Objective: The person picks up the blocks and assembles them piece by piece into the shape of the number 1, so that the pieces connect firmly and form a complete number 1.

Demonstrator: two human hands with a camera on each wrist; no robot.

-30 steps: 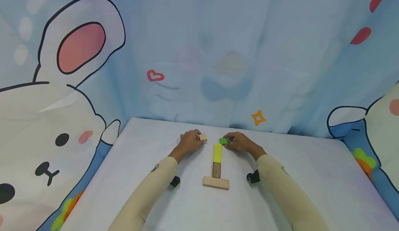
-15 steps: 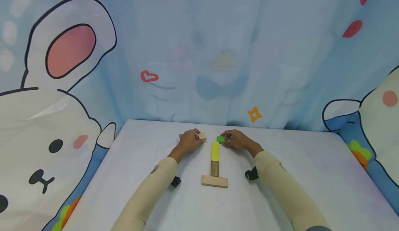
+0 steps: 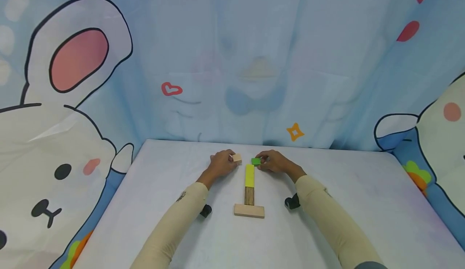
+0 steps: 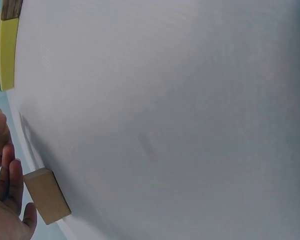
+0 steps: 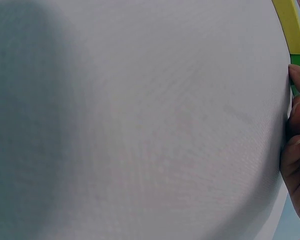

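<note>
In the head view my left hand [image 3: 221, 163] pinches a small pale wooden block [image 3: 237, 157] at its fingertips, left of the top of a row of blocks. A second wooden block [image 4: 47, 196] shows beside my left fingers in the left wrist view; my hand hides it in the head view. My right hand [image 3: 272, 161] pinches a small green block [image 3: 256, 161] at the far end of the yellow block [image 3: 249, 175]. In the right wrist view the green block [image 5: 299, 61] meets the yellow one. Nearer lie a dark-grained brown block [image 3: 249, 195] and a crosswise pale plank [image 3: 249, 211].
The blocks lie on a white-covered table [image 3: 203, 245]. A blue curtain [image 3: 203, 39] with cartoon figures hangs just behind the table's far edge. Black wrist cameras [image 3: 292, 201] show under both forearms.
The head view has shifted slightly, so the scene sits a little further left. Both hands keep their blocks; the green block stays at the yellow block's far end.
</note>
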